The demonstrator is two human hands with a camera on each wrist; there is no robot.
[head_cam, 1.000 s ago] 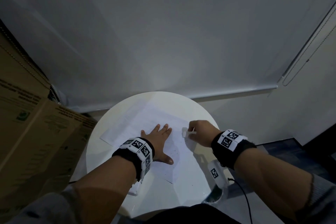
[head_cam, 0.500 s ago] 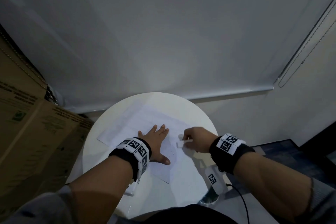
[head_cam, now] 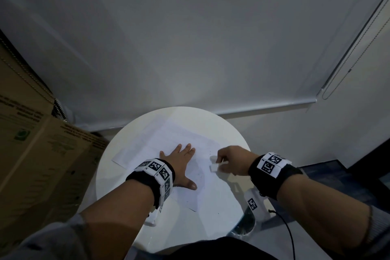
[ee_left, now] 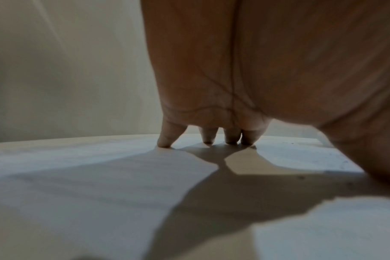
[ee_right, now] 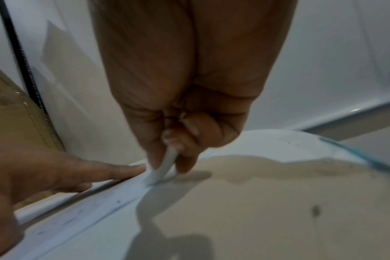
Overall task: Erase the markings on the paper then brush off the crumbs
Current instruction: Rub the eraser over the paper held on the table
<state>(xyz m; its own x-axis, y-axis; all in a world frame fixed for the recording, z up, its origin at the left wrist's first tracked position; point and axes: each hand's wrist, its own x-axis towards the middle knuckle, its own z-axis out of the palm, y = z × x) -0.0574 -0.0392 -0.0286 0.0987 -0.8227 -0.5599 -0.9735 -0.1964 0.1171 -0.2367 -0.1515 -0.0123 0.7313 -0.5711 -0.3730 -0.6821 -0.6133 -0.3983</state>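
Note:
A white sheet of paper point(head_cam: 168, 139) lies on a round white table point(head_cam: 118, 175). My left hand point(head_cam: 181, 160) lies flat on the paper with fingers spread, its fingertips point(ee_left: 165, 143) pressing the sheet. My right hand point(head_cam: 228, 159) pinches a small white eraser point(head_cam: 213, 167) whose lower end touches the paper near its right edge. In the right wrist view the eraser point(ee_right: 165, 168) is held between thumb and fingers, its tip down on the paper point(ee_right: 96, 205). Faint dark specks lie on the sheet between the hands.
Cardboard boxes point(head_cam: 31, 154) stand close on the left of the table. A white roller blind point(head_cam: 190, 38) hangs behind it. A white tagged device point(head_cam: 254, 205) with a black cable point(head_cam: 289, 234) hangs under my right wrist at the table's right edge.
My right hand has drawn the eraser back toward me across the paper. The left hand has stayed flat on the sheet.

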